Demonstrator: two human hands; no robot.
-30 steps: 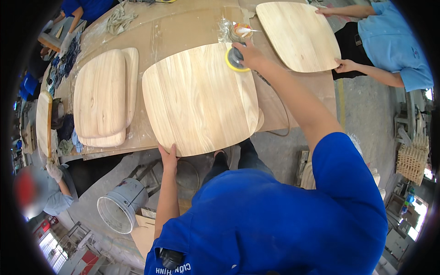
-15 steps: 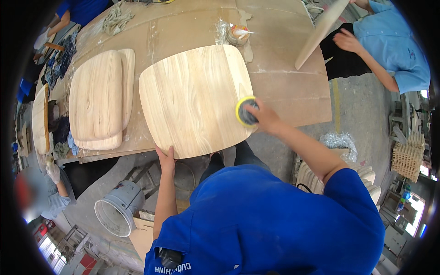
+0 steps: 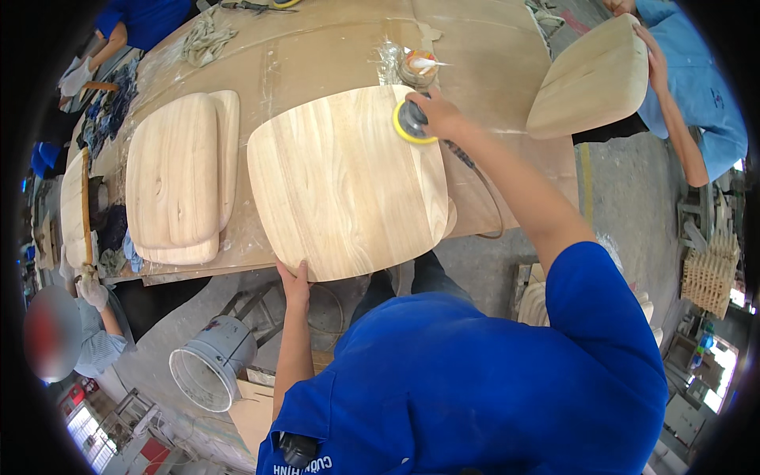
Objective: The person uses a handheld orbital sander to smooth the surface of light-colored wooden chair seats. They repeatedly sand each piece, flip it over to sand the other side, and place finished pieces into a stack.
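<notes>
A pale wooden panel (image 3: 340,186) with rounded corners lies on the covered table in front of me. My left hand (image 3: 294,283) grips its near edge toward the left corner, thumb on top and the fingers underneath, hidden. In my right hand (image 3: 440,115) is a round sander (image 3: 413,120) with a dark body and a yellow pad rim. The sander rests on the panel at its far right corner, and its hose (image 3: 484,186) trails down over the panel's right side. Under the panel's right edge, a bit of another wooden piece (image 3: 451,215) shows.
Stacked wooden panels (image 3: 172,170) lie to the left. Beyond my panel stands a small open tin (image 3: 417,70); a rag (image 3: 207,41) lies farther back. At right, a co-worker in light blue holds a panel (image 3: 590,75). A grey bucket (image 3: 214,360) stands below the table's near edge.
My right hand has moved the sander from the panel's right edge up to its far right corner. The left hand keeps its grip. The co-worker at right has turned their panel.
</notes>
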